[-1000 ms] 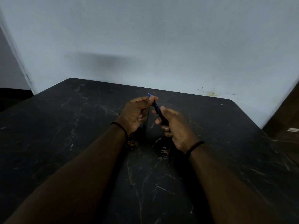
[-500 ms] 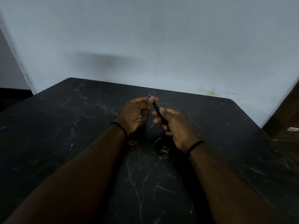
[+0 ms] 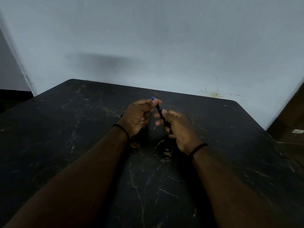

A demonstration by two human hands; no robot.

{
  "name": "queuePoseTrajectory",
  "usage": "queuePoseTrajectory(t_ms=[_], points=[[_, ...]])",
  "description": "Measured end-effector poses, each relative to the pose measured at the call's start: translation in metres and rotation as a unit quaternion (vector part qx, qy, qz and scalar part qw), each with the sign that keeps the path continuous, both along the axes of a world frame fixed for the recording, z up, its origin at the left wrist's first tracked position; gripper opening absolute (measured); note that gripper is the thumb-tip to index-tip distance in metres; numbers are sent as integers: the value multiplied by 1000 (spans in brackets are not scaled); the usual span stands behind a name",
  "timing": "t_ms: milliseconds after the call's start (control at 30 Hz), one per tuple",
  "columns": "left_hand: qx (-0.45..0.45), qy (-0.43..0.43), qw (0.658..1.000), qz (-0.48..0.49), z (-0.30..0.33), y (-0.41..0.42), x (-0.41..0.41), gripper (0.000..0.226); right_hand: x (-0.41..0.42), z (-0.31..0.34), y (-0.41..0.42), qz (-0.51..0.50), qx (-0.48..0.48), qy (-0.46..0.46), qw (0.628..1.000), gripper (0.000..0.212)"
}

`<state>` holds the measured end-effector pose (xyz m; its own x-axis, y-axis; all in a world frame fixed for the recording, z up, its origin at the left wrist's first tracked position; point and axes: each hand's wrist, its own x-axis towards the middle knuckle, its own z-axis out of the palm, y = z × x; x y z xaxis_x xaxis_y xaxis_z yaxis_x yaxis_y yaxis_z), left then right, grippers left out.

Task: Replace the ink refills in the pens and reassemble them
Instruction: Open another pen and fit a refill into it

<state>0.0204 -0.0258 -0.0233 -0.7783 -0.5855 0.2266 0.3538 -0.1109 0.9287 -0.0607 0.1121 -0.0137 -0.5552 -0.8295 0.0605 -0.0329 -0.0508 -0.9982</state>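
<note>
A dark pen (image 3: 159, 109) with a blue tip is held above the table, tilted so the tip points up and away. My left hand (image 3: 138, 116) pinches its upper end just below the blue tip, thumb and forefinger closed on it. My right hand (image 3: 176, 127) grips the lower barrel, which is mostly hidden inside the fist. A thin dark stick-like part hangs down from my left hand; what it is cannot be told in the dim light.
The black marble-patterned table (image 3: 82, 129) stretches under both forearms, its far edge against a pale wall (image 3: 148, 46). At the right, past the table's edge, lies a brown floor with a small white object (image 3: 298, 131).
Both hands hold the pen as before. My right hand's fingers have shifted slightly on the barrel; the pen stays in about the same place.
</note>
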Motion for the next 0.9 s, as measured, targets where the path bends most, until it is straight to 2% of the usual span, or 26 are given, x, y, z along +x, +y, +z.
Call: queuePoseTrajectory(t_ms=[200,500,600,700,833,900], points=[[6,-3,1000,0,0,1,0,22,-2,-5,1,-23,-25,14,999,4],[9,-12,1000,-3,-3,-1,0,23,2,-1,2,-12,-4,-2,1000,30],[8,-13,1000,1,-4,-3,0,24,2,-2,1,-10,-10,7,1000,24],[9,-16,1000,2,-2,-1,1,25,0,-3,2,-18,-5,23,1000,5],[8,-18,1000,-4,-1,2,1,25,2,-1,1,-22,-26,6,999,21],[8,-20,1000,-4,-2,1,1,25,2,0,1,-19,-19,3,1000,20]])
